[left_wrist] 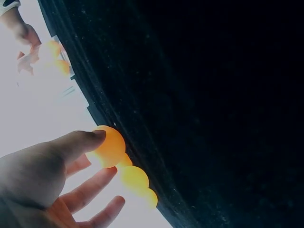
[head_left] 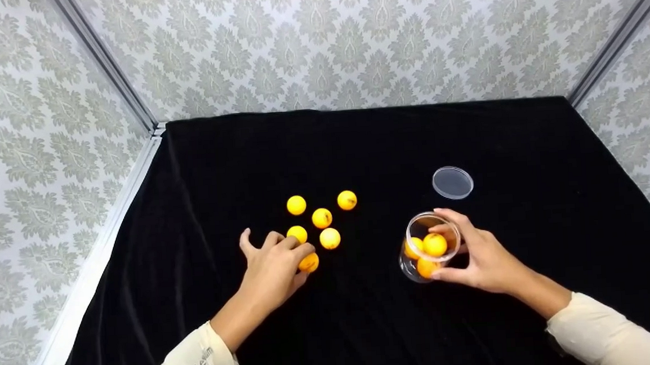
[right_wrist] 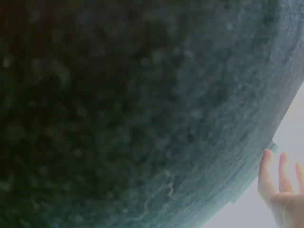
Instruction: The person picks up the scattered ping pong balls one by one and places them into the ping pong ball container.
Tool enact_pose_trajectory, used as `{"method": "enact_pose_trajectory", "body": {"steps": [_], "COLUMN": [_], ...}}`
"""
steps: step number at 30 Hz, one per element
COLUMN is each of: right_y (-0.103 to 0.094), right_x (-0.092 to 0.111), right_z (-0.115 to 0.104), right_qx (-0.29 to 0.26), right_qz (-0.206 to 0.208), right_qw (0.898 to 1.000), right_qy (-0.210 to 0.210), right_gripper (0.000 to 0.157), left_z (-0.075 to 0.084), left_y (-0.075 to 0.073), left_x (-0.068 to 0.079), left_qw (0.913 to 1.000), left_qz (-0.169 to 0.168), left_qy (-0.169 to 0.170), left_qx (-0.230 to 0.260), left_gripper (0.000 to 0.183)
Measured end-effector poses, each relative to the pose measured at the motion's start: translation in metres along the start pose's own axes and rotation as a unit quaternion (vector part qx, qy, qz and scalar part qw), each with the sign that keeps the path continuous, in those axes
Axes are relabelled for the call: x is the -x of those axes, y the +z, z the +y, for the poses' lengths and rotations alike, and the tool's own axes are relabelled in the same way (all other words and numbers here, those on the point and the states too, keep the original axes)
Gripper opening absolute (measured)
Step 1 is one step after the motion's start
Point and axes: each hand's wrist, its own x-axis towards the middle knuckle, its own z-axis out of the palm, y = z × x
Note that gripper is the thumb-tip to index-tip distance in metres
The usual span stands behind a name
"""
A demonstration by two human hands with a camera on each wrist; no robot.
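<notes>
My left hand point(head_left: 273, 264) pinches an orange ping-pong ball point(head_left: 308, 262) between thumb and fingers; the left wrist view shows the thumb pressed on this ball point(left_wrist: 108, 146). Just beyond the fingers, another ball point(head_left: 296, 235) is partly covered by them. More loose balls, such as one point(head_left: 329, 238) to the right, lie close by. On the right, my right hand point(head_left: 485, 260) grips a clear plastic jar point(head_left: 412, 270) round its side. The jar is uncovered and tilted, with orange balls point(head_left: 435, 244) visible inside. The right wrist view shows mostly dark cloth and a hand point(right_wrist: 285, 204) at its edge.
A clear round lid point(head_left: 452, 183) lies flat behind the jar. Black cloth point(head_left: 356, 146) covers the table. Patterned walls point(head_left: 317, 47) stand behind and at both sides, with a pale frame edge point(head_left: 102, 235) along the left.
</notes>
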Motion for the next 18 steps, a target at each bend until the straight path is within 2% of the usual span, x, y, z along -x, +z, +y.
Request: {"method": "enact_pose_trajectory", "body": {"steps": [6,18], "right_y": [-0.001,-0.002], "right_x": [0.002,0.0], "right_z": [0.002,0.0], "right_qx": [-0.005,-0.004], "right_qz": [0.002,-0.018], "right_qw": [1.0,1.0], "right_qy": [0.001,0.015], "right_gripper": [0.109,0.105], "left_z": [0.003,0.008], "left_y": [-0.003,-0.008], "left_x": [-0.004,-0.012], "left_qw": [1.0,0.9998], "left_qz": [-0.005,0.016], "left_qy": [0.001,0.01], "left_qx": [0.007,0.004], "left_gripper": [0.043,0.043]}}
